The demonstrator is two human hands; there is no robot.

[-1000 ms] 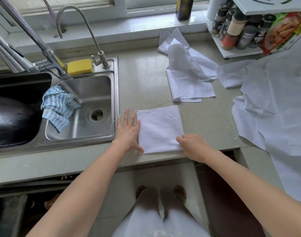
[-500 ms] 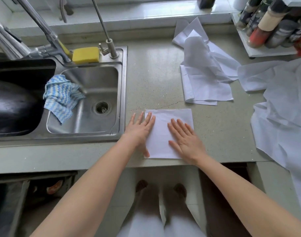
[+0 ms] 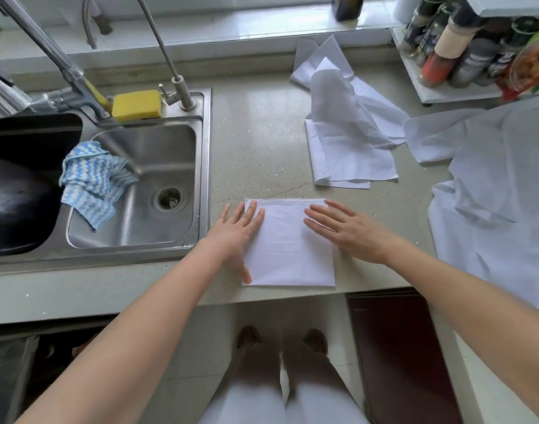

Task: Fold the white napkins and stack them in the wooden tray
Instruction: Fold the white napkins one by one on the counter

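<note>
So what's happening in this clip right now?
A person is folding white napkins at a kitchen counter beside the sink. Both hands lie flat on a folded napkin near the counter's front edge: the left hand on its left side, the right hand on its right, fingers straight, pressing it down. A loose pile of unfolded napkins waits farther back. No wooden tray is in view.

A yellow sponge (image 3: 136, 104) sits on the sink (image 3: 204, 166) rim — a blue-striped cloth (image 3: 90, 180) draped inside.
</note>
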